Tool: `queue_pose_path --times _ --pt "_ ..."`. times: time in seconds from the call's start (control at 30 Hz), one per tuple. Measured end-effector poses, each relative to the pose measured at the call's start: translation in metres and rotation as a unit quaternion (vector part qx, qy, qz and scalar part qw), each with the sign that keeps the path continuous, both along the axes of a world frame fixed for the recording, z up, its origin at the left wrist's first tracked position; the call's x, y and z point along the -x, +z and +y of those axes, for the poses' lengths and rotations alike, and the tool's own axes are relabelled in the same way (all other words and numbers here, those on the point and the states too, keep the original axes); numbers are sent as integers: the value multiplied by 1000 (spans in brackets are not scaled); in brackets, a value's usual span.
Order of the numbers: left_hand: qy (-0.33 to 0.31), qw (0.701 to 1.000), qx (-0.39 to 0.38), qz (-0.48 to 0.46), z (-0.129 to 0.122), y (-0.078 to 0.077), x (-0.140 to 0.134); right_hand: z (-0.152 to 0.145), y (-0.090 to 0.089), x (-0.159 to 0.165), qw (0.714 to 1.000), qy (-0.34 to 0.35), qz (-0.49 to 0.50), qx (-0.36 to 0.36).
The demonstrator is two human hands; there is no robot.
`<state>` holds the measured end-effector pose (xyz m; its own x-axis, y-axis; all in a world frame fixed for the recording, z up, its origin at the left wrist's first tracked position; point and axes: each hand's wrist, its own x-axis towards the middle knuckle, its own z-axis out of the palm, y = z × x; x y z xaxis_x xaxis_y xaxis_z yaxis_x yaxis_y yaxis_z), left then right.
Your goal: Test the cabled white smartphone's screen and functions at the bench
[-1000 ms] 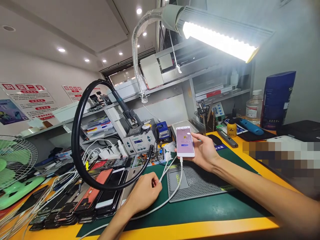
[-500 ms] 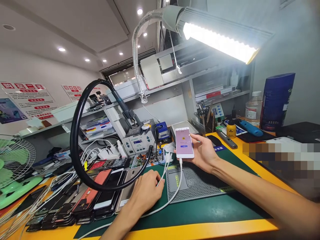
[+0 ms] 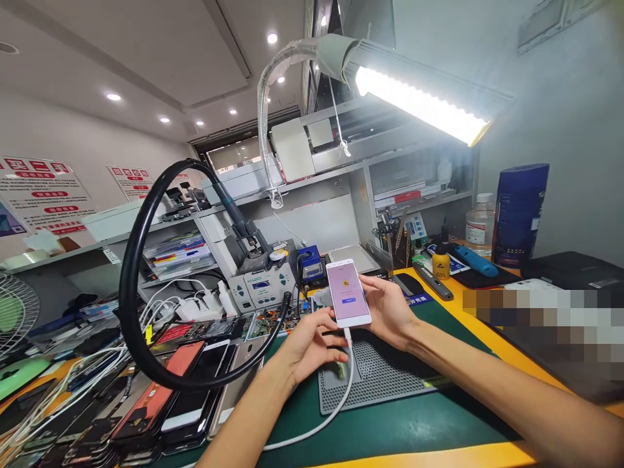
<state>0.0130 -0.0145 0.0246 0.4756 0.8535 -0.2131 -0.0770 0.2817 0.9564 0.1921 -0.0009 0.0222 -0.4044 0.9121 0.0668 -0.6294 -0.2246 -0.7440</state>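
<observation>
A white smartphone stands tilted toward me, its screen lit with a yellow icon and a blue button. My right hand wraps its right edge and back. At the phone's lower left corner is my left hand, its upper digit against the edge and the other fingers spread below, near the cable. A white charging cable is plugged into the phone's bottom and curves down to the left. Under the hands lies a grey perforated pad on a green mat.
Stacked phones and screens fill the left side. A black hose loops from the grey soldering station. Circuit boards lie in a tray behind. A lit lamp hangs overhead. A yellow bottle stands at right.
My left hand has left the white cables on the mat and risen right to the phone's lower left corner. The phone sits slightly lower in view; the camera has shifted.
</observation>
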Motion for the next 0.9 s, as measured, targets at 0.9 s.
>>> queue_pose_path --times 0.9 --pt "-47 980 71 -181 16 -20 12 -5 -10 9 993 47 -112 1"
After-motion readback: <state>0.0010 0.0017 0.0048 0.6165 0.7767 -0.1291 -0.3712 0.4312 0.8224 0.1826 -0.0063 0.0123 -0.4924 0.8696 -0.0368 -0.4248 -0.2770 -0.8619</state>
